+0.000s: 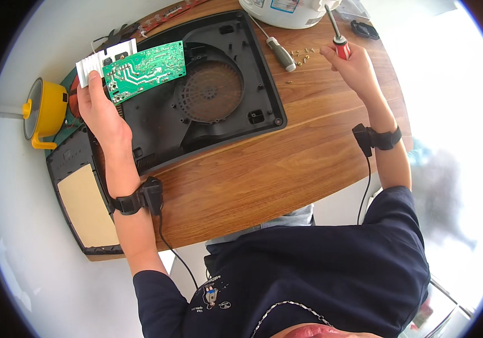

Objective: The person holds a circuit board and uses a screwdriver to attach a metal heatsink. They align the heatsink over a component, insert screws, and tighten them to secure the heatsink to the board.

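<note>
My left hand is closed on a green circuit board by the finned silvery heat sink at its left end. The board is tilted above a black plastic housing, which has a round vented grille. On the right, my right hand grips a screwdriver by its red handle, the shaft pointing up and away. Several small brass-coloured screws lie on the wooden table between that hand and a second screwdriver with a grey handle.
A white bucket stands at the far edge, with a black clip-like object to its right. At the left are a yellow pot and a black panel with a beige sheet. Cables hang from both wristbands.
</note>
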`<move>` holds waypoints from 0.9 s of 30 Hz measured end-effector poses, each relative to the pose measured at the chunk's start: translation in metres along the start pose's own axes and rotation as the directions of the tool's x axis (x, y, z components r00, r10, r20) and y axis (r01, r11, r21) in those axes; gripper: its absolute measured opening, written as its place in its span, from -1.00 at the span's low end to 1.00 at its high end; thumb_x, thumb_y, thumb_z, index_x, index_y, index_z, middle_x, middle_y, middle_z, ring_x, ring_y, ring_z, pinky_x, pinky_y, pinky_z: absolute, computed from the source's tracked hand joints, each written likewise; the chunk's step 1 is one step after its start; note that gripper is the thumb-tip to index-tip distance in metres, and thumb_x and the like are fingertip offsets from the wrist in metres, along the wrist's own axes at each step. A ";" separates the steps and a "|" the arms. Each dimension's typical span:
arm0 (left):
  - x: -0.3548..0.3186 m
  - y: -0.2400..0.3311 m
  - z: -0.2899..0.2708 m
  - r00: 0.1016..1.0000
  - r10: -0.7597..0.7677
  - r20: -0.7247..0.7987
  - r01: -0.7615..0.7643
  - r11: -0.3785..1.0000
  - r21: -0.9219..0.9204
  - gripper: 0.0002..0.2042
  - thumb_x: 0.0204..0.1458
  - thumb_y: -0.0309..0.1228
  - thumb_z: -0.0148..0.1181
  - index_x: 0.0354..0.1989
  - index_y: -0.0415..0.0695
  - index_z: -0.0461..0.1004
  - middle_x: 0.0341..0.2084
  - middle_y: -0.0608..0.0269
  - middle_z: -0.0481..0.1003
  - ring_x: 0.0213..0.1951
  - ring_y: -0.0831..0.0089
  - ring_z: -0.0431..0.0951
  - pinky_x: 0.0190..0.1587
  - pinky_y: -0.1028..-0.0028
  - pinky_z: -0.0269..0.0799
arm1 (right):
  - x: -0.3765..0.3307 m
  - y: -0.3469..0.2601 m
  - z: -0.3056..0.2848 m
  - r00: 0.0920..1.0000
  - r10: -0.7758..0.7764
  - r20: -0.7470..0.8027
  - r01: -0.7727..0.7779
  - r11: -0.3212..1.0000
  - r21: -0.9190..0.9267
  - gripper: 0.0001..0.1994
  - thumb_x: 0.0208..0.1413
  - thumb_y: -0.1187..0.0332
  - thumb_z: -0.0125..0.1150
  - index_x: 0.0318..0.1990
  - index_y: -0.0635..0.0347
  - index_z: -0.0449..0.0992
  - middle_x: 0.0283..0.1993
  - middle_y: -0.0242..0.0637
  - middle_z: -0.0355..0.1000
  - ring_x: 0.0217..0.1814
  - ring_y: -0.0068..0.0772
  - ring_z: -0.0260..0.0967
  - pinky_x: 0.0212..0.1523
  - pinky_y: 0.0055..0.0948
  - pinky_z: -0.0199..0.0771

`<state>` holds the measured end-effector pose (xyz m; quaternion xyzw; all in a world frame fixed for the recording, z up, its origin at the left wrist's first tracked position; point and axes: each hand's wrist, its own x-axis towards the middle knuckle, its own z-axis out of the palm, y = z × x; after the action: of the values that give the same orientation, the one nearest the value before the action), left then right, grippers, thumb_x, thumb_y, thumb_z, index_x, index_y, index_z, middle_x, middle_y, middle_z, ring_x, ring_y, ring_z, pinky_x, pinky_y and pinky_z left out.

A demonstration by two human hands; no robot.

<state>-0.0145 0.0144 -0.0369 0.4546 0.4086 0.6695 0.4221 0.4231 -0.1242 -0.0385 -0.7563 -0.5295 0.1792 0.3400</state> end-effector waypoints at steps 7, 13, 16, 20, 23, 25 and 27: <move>0.002 -0.002 -0.001 1.000 -0.011 -0.014 0.011 1.000 0.016 -0.69 0.39 -0.35 0.11 0.15 -0.32 0.47 0.00 0.22 0.58 0.00 0.53 0.55 0.11 0.45 0.44 | 0.007 0.026 0.019 0.998 0.008 0.057 0.004 0.978 -0.209 -0.70 0.17 0.07 0.42 -0.15 0.11 0.72 -0.39 -0.14 0.58 -0.35 -0.16 0.50 -0.20 -0.24 0.50; 0.001 0.001 0.001 1.000 0.003 -0.017 -0.003 1.000 0.024 -0.69 0.39 -0.36 0.10 0.15 -0.32 0.47 0.00 0.22 0.58 0.00 0.53 0.55 0.11 0.45 0.44 | 0.018 0.029 0.026 0.998 -0.063 0.018 0.065 0.966 -0.248 -0.69 0.12 0.10 0.43 -0.22 0.19 0.68 -0.25 -0.07 0.57 -0.16 0.04 0.53 -0.07 -0.10 0.49; 0.001 0.000 0.001 1.000 0.000 -0.022 0.001 1.000 0.028 -0.70 0.39 -0.36 0.10 0.15 -0.32 0.47 0.00 0.22 0.58 0.00 0.53 0.55 0.11 0.45 0.44 | 0.016 0.022 0.027 0.992 -0.120 0.033 0.124 0.952 -0.278 -0.68 0.12 0.12 0.42 -0.22 0.22 0.67 -0.25 -0.08 0.54 -0.14 0.06 0.51 -0.06 -0.08 0.48; 0.002 -0.002 -0.001 1.000 -0.008 -0.026 0.008 1.000 0.019 -0.71 0.39 -0.36 0.10 0.13 -0.31 0.47 -0.02 0.22 0.58 -0.01 0.54 0.56 0.10 0.46 0.45 | 0.017 0.021 0.028 0.995 -0.086 0.041 0.095 0.955 -0.280 -0.68 0.12 0.12 0.42 -0.23 0.24 0.66 -0.25 -0.08 0.52 -0.14 0.08 0.50 -0.06 -0.07 0.46; 0.001 -0.001 0.001 0.999 -0.008 -0.031 0.009 1.000 0.020 -0.71 0.39 -0.36 0.10 0.12 -0.32 0.47 -0.03 0.21 0.59 -0.02 0.53 0.57 0.09 0.46 0.47 | 0.017 0.022 0.029 0.994 -0.095 0.052 0.106 0.940 -0.323 -0.67 0.12 0.11 0.43 -0.24 0.25 0.66 -0.25 -0.08 0.52 -0.14 0.10 0.50 -0.06 -0.07 0.47; -0.001 0.002 0.003 0.999 -0.017 -0.037 0.018 1.000 0.015 -0.71 0.39 -0.36 0.10 0.12 -0.32 0.47 -0.02 0.21 0.58 -0.02 0.53 0.57 0.08 0.46 0.47 | 0.017 0.022 0.029 0.994 -0.094 0.051 0.106 0.935 -0.337 -0.67 0.12 0.11 0.43 -0.25 0.25 0.65 -0.25 -0.07 0.53 -0.13 0.10 0.50 -0.06 -0.07 0.47; 0.000 0.003 0.004 0.999 -0.020 -0.046 0.021 1.000 0.022 -0.70 0.39 -0.36 0.10 0.13 -0.33 0.47 -0.02 0.20 0.58 -0.02 0.52 0.57 0.08 0.46 0.48 | 0.017 0.024 0.030 0.996 -0.081 0.041 0.090 0.941 -0.327 -0.66 0.12 0.10 0.43 -0.26 0.26 0.65 -0.25 -0.05 0.54 -0.12 0.10 0.51 -0.05 -0.08 0.47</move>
<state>-0.0115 0.0142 -0.0329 0.4398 0.4301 0.6708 0.4143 0.4274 -0.1037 -0.0751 -0.7762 -0.5887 0.0839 0.2097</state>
